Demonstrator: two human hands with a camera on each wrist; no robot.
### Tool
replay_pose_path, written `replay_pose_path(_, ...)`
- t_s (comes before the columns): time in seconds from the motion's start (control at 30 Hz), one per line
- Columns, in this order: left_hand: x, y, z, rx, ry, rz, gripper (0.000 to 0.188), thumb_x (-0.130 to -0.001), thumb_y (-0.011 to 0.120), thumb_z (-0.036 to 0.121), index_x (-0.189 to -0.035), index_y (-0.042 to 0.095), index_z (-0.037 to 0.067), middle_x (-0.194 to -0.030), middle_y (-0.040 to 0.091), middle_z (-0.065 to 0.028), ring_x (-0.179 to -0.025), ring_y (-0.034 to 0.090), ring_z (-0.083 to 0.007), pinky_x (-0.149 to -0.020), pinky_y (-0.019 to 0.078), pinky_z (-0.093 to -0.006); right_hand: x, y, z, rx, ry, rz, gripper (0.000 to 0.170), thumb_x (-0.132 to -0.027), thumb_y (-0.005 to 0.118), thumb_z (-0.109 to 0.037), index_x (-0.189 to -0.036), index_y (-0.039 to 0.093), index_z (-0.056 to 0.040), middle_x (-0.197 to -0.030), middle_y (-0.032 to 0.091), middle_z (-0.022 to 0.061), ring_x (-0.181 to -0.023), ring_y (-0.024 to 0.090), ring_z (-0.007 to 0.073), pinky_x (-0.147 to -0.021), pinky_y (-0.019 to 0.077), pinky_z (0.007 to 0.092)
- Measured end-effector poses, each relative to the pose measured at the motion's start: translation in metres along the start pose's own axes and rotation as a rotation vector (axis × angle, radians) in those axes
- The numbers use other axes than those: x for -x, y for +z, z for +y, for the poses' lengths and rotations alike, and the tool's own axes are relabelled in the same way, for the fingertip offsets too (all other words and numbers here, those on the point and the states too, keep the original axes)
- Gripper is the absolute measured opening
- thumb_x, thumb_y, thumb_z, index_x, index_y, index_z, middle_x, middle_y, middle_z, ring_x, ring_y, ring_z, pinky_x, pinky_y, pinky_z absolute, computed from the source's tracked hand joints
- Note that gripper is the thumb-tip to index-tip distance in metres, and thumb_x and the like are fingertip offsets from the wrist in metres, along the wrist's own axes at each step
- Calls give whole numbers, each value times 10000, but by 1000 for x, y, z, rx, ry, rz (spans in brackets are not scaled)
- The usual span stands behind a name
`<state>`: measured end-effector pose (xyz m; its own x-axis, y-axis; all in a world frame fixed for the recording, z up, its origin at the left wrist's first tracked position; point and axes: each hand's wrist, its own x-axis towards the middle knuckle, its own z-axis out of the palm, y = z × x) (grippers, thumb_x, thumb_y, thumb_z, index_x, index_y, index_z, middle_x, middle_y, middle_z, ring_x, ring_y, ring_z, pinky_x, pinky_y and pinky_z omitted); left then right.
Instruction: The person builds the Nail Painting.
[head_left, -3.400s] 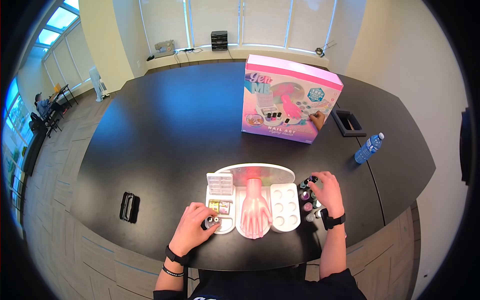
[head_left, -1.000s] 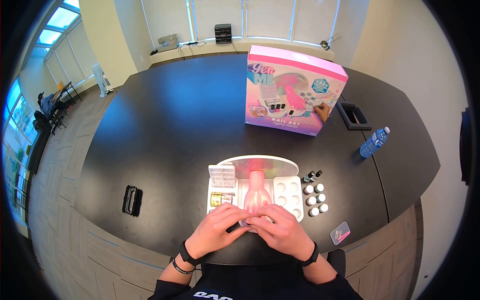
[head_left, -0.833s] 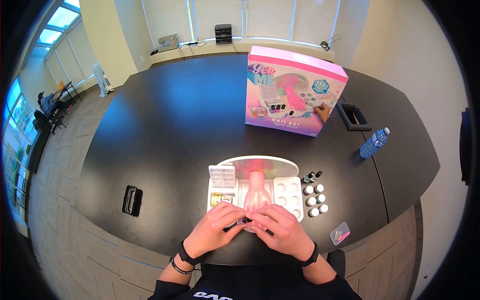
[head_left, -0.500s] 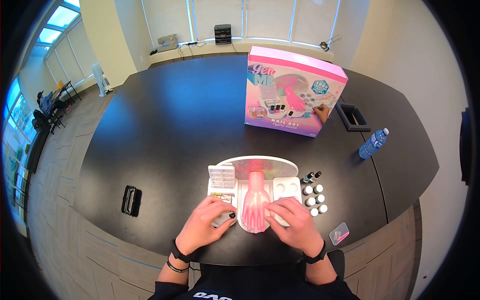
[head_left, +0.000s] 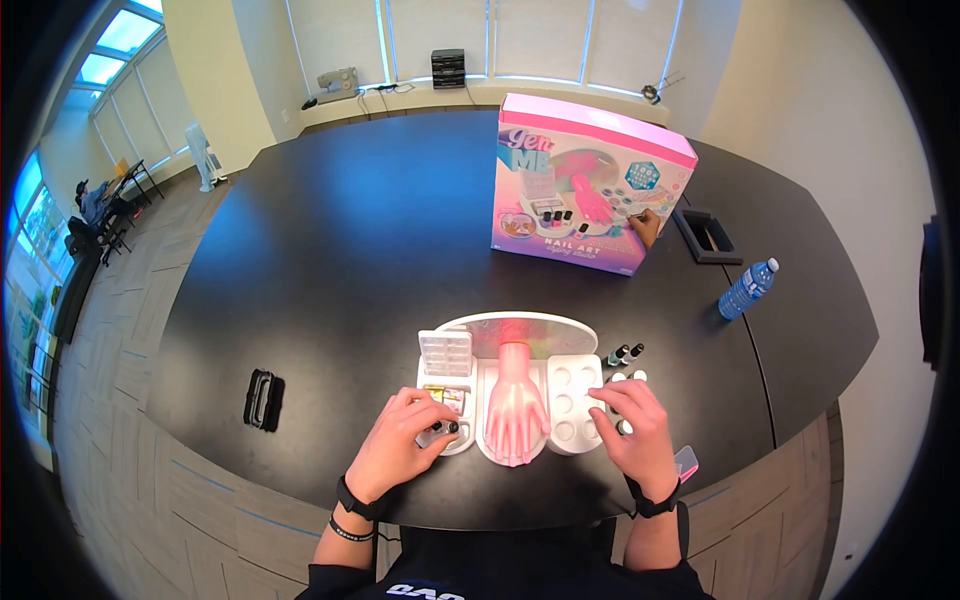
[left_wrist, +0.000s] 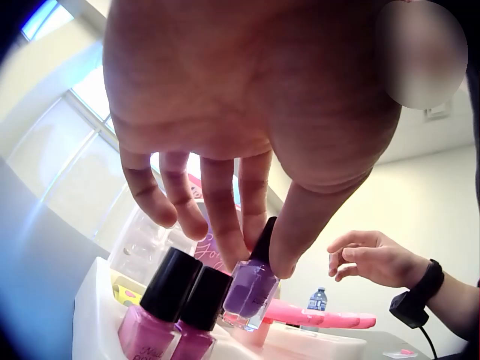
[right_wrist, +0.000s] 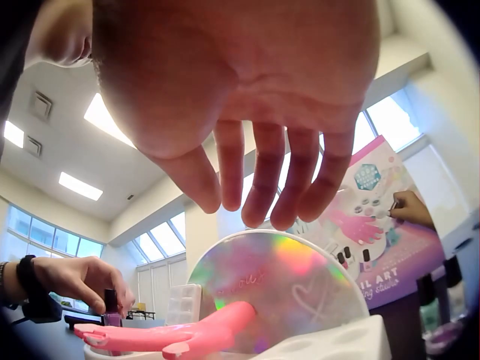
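My left hand (head_left: 400, 445) pinches a purple nail polish bottle (left_wrist: 251, 289) between thumb and fingers, near its black cap. Right beside it, two pink nail polish bottles (left_wrist: 150, 330) with black caps stand in the left section of a white nail-art station. In the station's middle a pink model hand (head_left: 514, 400) lies palm down, with an iridescent round-topped backboard (right_wrist: 277, 281) behind it. My right hand (head_left: 640, 430) hovers over the right edge of the tray with round wells (head_left: 563, 403). Its fingers are loosely bent and hold nothing.
Past the right hand stand black-capped bottles (head_left: 618, 355) and white-capped bottles (head_left: 626, 428), partly covered by it. A small clear case (head_left: 686, 463) lies nearer. Further back are a pink box (head_left: 590, 190) and a water bottle (head_left: 748, 290). A black object (head_left: 264, 400) lies left.
My hands, together over the model hand a second ago, have parted. The left carried the black-capped bottle to the left section; the right moved right toward the white-capped bottles.
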<state>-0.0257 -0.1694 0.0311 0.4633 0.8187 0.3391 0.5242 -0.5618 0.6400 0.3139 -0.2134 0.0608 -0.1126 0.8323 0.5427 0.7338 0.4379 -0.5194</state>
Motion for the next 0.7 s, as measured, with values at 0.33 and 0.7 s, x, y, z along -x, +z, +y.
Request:
replay_pose_path(0.33,2,11,-9,10,-54,-51,251,-839,875,74,-1072,785,99,-1045,780,-22,-1138,639,-283,-1026,521,-410,7,-8,10,28,66,5,194,-885,815,-21,-1077,803,-43,-1035,752,102,-974,703,331,-866,576,432)
replay_pose_path(0.7,4,13,-14,-93,-53,-66,245,-844,868,108,-1061,755,115,-1036,769,-28,-1184,625,-294,-1075,449,-424,5,-10,28,38,119,61,188,-896,810,-36,-1084,797,-28,-1064,756,135,-981,698,352,-864,574,437)
